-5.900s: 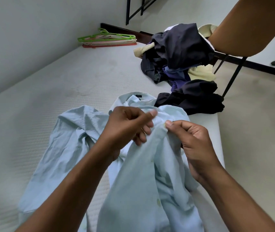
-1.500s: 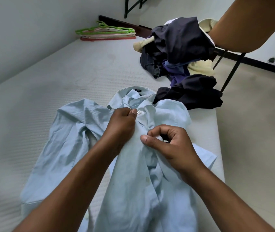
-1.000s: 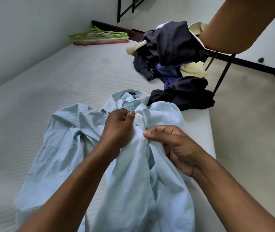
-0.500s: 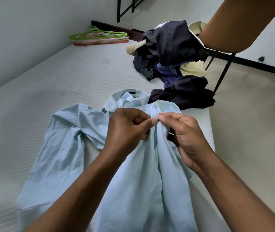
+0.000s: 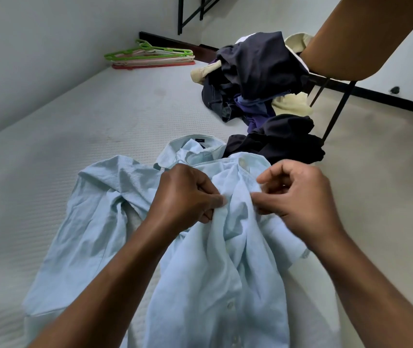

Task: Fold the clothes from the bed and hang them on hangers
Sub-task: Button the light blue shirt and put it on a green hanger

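Fingers (image 5: 219,200) of left hand (image 5: 184,197) and right hand (image 5: 298,199), curled, pinch the front edges of the pale blue button shirt (image 5: 213,285) lying on the white bed (image 5: 74,116), and it seems best to keep both edges level while buttoning.

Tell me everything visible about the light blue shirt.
The light blue shirt is a crumpled, thin woven button-up with a collar and pale buttons. It lies front up on the white mattress, one sleeve spread to the left, collar beside the dark clothes pile. The left hand and right hand pinch its front below the collar.
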Motion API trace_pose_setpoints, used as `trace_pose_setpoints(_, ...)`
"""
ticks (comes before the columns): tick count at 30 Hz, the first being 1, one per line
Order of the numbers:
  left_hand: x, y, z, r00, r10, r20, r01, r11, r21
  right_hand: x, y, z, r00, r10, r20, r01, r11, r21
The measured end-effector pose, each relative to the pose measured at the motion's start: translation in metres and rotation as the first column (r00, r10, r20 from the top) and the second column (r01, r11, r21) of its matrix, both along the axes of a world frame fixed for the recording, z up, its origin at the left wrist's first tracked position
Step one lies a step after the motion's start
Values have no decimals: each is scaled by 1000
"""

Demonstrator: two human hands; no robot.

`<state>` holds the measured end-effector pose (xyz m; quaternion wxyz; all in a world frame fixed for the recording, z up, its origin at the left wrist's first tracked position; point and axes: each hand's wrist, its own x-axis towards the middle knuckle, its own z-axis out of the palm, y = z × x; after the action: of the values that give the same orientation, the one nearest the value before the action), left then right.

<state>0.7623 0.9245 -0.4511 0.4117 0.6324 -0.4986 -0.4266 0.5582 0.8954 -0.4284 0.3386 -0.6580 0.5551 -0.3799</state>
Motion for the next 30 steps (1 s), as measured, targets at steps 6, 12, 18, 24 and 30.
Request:
trace_pose_setpoints(6, -2, 3, 9, 996, -38, -76, 35, 999, -39, 29, 20, -17, 898, 4, -440, -207, 886, -415)
trace_pose_setpoints(12, 3, 0, 3, 989, -14, -147, 19, 999, 32, 32, 17, -22, 971, 69, -231, -131, 955, -265)
trace_pose_setpoints(18, 6, -3, 3, 958, 29, -285, -6, 997, 82, 26, 9, -24, 993, 112, 29, -113, 993, 18)
trace_pose_setpoints(24, -1, -1, 0, 960, 11, -280, 19, 995, 102, 32, 8, -33, 983, 133, 124, -155, 969, 194)
trace_pose_setpoints(30, -2, -3, -8, 976, 76, -202, -57, 994, 97, 27, 4, -25, 885, -124, 450, -84, 907, 414)
